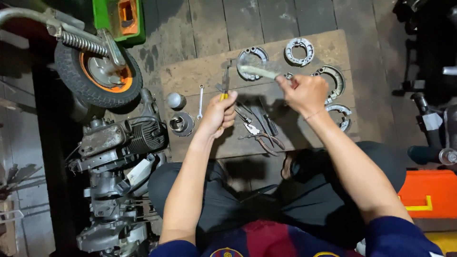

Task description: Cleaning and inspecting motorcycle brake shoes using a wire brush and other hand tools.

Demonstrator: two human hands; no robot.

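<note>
Left hand (218,114) closing on yellow-handled pliers (224,85); right hand (304,93) gripping blurred brake shoe (259,71) above board (200,74); best keeping pliers steady, squeezing square, shoe held firm.

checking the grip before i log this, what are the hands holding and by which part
The left hand grips a yellow-handled tool by its handle, metal tip pointing away. The right hand pinches one end of a blurred pale piece; what it is cannot be told.

Hands (219,112) with tools over board (190,76)
</note>
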